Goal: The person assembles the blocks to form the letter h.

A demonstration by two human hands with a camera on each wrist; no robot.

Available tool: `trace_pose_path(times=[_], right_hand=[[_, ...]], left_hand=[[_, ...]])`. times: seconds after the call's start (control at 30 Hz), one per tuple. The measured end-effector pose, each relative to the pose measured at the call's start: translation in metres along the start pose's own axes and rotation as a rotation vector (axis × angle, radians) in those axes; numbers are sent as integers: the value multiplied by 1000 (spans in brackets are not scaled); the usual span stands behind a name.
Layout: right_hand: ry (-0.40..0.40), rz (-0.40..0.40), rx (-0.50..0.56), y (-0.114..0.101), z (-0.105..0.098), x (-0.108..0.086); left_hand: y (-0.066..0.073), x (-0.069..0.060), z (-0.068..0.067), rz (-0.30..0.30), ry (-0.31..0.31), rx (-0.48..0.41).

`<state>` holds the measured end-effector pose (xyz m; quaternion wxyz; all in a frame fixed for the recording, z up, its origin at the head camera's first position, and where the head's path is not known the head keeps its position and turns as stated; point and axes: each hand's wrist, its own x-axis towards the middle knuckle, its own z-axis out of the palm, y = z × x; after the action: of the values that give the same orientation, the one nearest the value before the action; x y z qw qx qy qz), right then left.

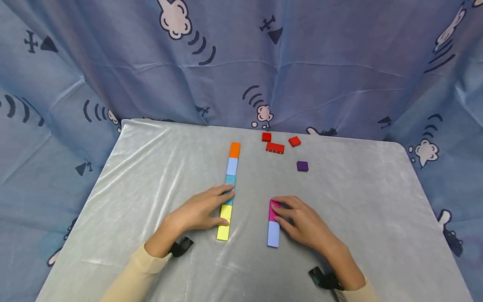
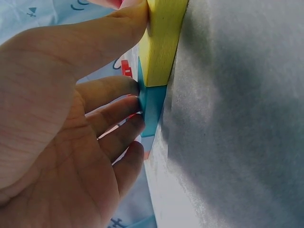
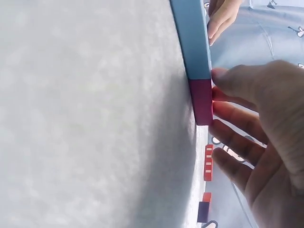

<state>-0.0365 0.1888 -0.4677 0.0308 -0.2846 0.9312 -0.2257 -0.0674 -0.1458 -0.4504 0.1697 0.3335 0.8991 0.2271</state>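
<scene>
A straight row of rectangular, flat-faced blocks [image 1: 232, 167] lies on the pale grey, shiny cloth [image 1: 132, 193], slightly left of centre. Sequence from the far end: orange section [image 1: 235, 150], light blue section [image 1: 232, 162], teal section [image 1: 230, 179], yellow section [image 1: 225, 212]. Left hand [image 1: 205, 207]: thumb on the yellow section, extended fingertips on the teal section, thumb and fingers apart. The fingers cover part of the teal section — any seam there cannot be made out. The left wrist view crops the yellow section.

To the right lies a shorter row: rectangular magenta block [image 3: 202, 102], far; rectangular light blue block [image 1: 273, 235], near. Right hand [image 1: 303, 222]: fingertips on the magenta block — slightly bent, apart, partly hiding its upper face; thumb near the seam. The right wrist view crops the light blue block.
</scene>
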Motion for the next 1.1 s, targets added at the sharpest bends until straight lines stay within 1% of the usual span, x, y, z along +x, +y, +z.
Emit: trace_pose_path(times=[0.1,0.23,0.43,0.83,1.1], right_hand=[[30,-12,-4,2,0,-3],[45,-9,-11,0,3,-5],[32,25,-1,-4,3,-6],[19,25,-6,-10,3,-10],[10,31,18,-10,3,-10]], left_hand=[[1,3,1,-4,-3,-1],[1,2,0,-10,-10,1],[1,2,0,-4,-5,1],[0,1,1,7,11,-1],[-1,2,1,16,13,-3]])
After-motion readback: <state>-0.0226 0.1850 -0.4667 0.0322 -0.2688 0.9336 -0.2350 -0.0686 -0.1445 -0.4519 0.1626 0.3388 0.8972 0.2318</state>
